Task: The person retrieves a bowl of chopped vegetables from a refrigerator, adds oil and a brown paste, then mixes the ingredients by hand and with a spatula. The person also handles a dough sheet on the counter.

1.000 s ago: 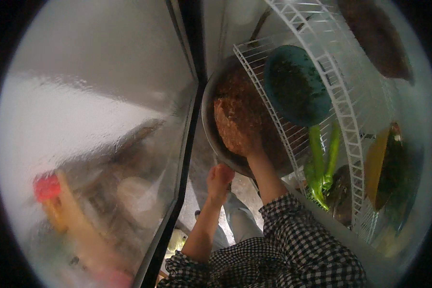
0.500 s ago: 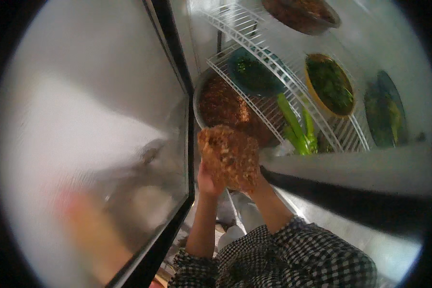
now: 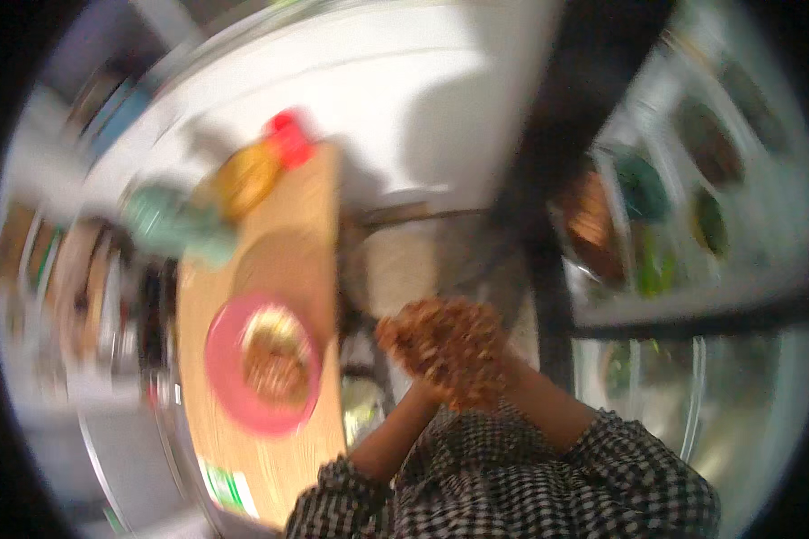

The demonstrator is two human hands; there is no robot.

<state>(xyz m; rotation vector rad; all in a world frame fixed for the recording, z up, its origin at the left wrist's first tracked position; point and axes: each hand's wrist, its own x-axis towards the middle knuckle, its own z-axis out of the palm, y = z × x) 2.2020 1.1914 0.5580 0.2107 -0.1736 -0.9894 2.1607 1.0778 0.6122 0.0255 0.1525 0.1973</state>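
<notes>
Both my hands carry a large, lumpy reddish-brown clump of food in front of my body. Its exact kind I cannot make out. My left hand supports it from below on the left, while my right hand bears its right side; the fingers are mostly hidden beneath it. To the left, a pink bowl with pale and brown food in it stands on a light wooden table. At the right, a basin of similar reddish-brown food sits in a glass-fronted fridge, blurred by motion.
A green object, a yellow round one and a red one are at the table's far end. The fridge's dark frame stands close on my right. Inside it are a teal bowl and green stalks.
My view has swung left from the fridge shelves toward the wooden table with the pink bowl. The clump has come along in both hands, away from the basin.
</notes>
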